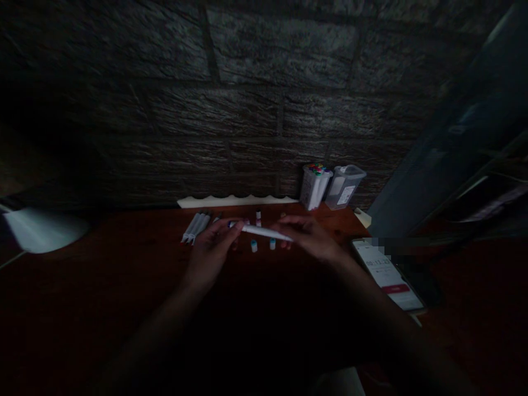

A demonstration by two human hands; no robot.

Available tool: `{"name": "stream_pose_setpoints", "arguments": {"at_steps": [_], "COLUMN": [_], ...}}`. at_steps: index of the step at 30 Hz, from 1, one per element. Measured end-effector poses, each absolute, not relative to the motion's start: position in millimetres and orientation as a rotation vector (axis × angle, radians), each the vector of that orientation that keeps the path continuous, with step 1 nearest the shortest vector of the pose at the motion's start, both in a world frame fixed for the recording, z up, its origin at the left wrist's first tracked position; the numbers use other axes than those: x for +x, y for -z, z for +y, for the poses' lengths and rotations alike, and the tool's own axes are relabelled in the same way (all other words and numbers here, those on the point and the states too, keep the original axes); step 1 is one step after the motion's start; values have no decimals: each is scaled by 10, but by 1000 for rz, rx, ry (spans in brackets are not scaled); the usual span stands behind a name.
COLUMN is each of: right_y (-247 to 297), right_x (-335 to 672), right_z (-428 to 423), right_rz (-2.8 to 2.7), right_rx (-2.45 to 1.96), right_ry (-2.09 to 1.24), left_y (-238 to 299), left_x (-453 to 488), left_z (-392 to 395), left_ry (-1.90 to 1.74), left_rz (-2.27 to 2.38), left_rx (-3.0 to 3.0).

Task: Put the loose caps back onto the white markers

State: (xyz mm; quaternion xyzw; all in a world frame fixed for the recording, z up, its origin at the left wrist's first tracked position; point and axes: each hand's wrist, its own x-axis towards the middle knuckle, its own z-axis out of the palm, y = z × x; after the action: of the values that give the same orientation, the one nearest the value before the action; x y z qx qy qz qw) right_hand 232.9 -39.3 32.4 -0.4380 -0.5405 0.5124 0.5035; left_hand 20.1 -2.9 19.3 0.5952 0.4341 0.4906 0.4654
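A white marker (262, 231) is held level above the table between my two hands. My left hand (212, 245) pinches its dark blue end between thumb and fingers. Around the other end my right hand (307, 234) is closed. Just below the marker, two small caps with blue-green tops, a left cap (254, 246) and a right cap (273, 243), stand on the table. Behind the marker stands another small white piece with a dark top (258, 215). Several white markers (198, 224) lie side by side beyond my left hand.
Against the stone wall stand a clear container full of colourful markers (313, 187) and a second clear container (343, 190). A white wavy-edged strip (239, 202) runs along the wall. A phone (385, 272) lies at right, a white lamp shade (41, 230) at left.
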Motion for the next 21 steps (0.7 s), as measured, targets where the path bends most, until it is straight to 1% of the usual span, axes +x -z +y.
{"name": "stream_pose_setpoints", "arguments": {"at_steps": [3,8,12,17,21], "right_y": [-315,-306,-306,-407,-494], "right_x": [2228,2195,2191,2180,2224], "right_z": [-460,-494,-473,-426,-415], "right_rz": [-1505,-1510,-1337,-945,-851], "right_rx": [-1070,-983,-1017,-755,-736], "right_ry": [-1389,-1522,-1504,-1580,-1552], "left_y": [-228,-235,-185,-130,-111], "left_x": [220,213,188,194,202], "left_z": [-79,-106,-77,-51,-62], "left_ry": [-1210,-1174,-1167,-1243,-1220], "left_rz": [1102,1023,986,1033,1048], "left_rx": [1634,1895,1903,1690,1706]}}
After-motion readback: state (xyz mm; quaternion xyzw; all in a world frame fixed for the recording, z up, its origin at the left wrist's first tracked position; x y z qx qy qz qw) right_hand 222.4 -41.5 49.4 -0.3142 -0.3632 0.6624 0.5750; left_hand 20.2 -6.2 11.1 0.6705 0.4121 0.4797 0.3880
